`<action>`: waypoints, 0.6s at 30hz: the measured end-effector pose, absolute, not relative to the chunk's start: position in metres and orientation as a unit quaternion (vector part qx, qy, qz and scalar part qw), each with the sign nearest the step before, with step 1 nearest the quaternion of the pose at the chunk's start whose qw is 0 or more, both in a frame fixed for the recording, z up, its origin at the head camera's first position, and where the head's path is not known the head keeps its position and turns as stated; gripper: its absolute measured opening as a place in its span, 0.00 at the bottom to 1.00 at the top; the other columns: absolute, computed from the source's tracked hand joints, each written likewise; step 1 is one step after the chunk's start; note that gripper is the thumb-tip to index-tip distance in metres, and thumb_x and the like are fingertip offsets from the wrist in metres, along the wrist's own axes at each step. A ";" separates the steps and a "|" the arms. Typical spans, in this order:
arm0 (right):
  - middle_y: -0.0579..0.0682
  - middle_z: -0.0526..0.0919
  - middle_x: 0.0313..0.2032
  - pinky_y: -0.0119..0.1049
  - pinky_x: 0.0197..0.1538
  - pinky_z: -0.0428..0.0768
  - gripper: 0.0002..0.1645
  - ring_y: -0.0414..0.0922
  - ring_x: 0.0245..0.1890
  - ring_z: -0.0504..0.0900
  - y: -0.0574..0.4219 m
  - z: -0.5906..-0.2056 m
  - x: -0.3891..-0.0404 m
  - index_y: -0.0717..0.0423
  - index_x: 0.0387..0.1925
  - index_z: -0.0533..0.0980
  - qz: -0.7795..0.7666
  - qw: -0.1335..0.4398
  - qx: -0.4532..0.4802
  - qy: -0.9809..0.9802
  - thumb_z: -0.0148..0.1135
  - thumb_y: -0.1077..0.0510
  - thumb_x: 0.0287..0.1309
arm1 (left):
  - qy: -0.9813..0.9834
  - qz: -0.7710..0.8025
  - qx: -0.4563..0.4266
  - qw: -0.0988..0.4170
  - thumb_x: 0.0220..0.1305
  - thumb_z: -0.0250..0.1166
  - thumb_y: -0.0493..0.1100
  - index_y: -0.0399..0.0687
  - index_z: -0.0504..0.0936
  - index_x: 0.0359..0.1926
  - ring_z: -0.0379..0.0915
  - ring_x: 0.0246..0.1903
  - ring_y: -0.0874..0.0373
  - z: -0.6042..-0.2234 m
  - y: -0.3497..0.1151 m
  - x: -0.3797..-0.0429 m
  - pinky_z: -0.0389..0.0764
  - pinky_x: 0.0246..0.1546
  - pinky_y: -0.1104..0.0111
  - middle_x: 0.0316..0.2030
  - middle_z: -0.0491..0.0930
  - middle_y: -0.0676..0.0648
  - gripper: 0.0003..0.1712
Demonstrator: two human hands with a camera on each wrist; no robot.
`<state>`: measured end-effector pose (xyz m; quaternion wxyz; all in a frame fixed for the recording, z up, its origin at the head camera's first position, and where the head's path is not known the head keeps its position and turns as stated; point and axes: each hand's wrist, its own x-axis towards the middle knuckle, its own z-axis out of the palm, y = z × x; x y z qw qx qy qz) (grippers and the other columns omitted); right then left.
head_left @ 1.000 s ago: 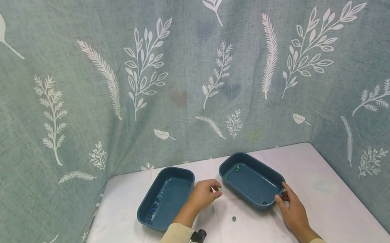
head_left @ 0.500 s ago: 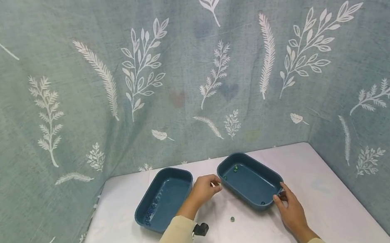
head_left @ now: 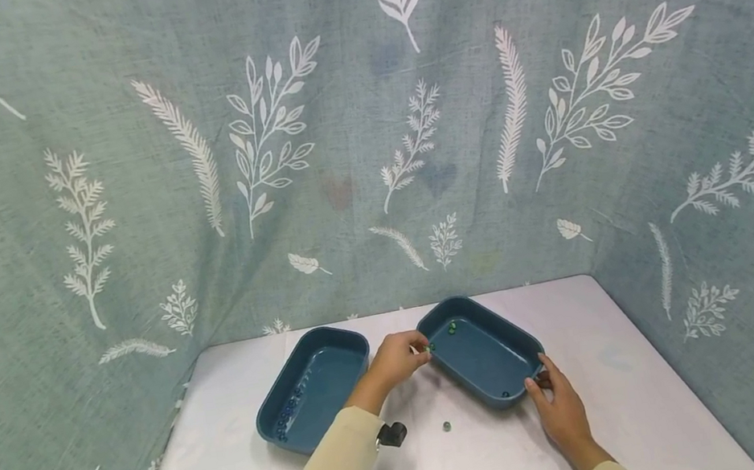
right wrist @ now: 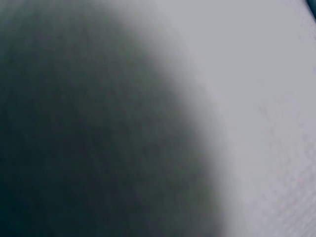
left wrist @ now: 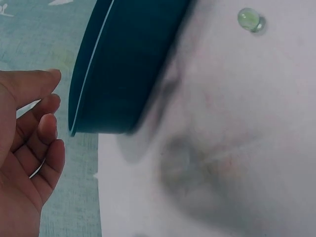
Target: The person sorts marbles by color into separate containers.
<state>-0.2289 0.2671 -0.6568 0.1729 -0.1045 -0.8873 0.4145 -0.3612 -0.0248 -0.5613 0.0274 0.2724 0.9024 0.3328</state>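
My left hand (head_left: 399, 358) is at the near left rim of the right blue tray (head_left: 486, 357), its fingertips pinching a small green marble (head_left: 428, 350). In the left wrist view, the fingers (left wrist: 49, 165) are bent toward the thumb beside the tray's rim (left wrist: 74, 118), and the marble is hidden. My right hand (head_left: 564, 410) grips that tray's near right corner between thumb and fingers. Inside the tray lie several green marbles (head_left: 453, 328) and a dark marble (head_left: 506, 394). Another green marble (head_left: 447, 426) rests on the white cloth in front. Only blur and cloth fill most of the right wrist view.
A second blue tray (head_left: 333, 428) stands on the left, with several blue marbles (head_left: 289, 410) along its left side. Both trays sit on the white table cloth (head_left: 632, 375). Leaf-patterned green curtains (head_left: 353, 271) enclose the back and sides.
My left hand has moved slightly up and away, bringing the marble to the right tray's rim. My right hand keeps its grip on the corner. The head view has shifted slightly.
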 end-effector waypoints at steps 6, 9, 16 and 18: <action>0.57 0.76 0.51 0.56 0.57 0.70 0.39 0.53 0.53 0.75 0.266 -0.657 -0.229 0.51 0.74 0.56 0.414 0.165 -0.113 -0.888 0.56 0.44 0.68 | 0.901 0.333 0.277 0.028 0.60 0.70 0.43 0.49 0.85 0.41 0.75 0.32 0.62 -0.557 -0.018 -0.362 0.77 0.34 0.66 0.31 0.79 0.59 0.08; 0.57 0.76 0.51 0.57 0.57 0.70 0.39 0.53 0.53 0.75 0.266 -0.658 -0.230 0.51 0.74 0.56 0.415 0.165 -0.113 -0.888 0.56 0.44 0.69 | 0.903 0.330 0.274 0.030 0.60 0.70 0.43 0.51 0.84 0.41 0.74 0.32 0.62 -0.556 -0.016 -0.363 0.77 0.34 0.66 0.31 0.78 0.59 0.08; 0.57 0.76 0.51 0.57 0.57 0.70 0.38 0.53 0.53 0.76 0.267 -0.659 -0.231 0.51 0.73 0.56 0.410 0.171 -0.115 -0.889 0.56 0.45 0.68 | 0.906 0.324 0.271 0.034 0.60 0.70 0.44 0.49 0.84 0.42 0.73 0.31 0.63 -0.559 -0.011 -0.369 0.77 0.33 0.66 0.30 0.77 0.59 0.09; 0.57 0.76 0.51 0.57 0.57 0.70 0.38 0.53 0.53 0.76 0.267 -0.659 -0.231 0.51 0.73 0.56 0.410 0.171 -0.114 -0.889 0.56 0.45 0.68 | 0.906 0.324 0.269 0.036 0.60 0.70 0.44 0.48 0.84 0.42 0.73 0.31 0.63 -0.562 -0.010 -0.371 0.77 0.33 0.66 0.30 0.78 0.59 0.10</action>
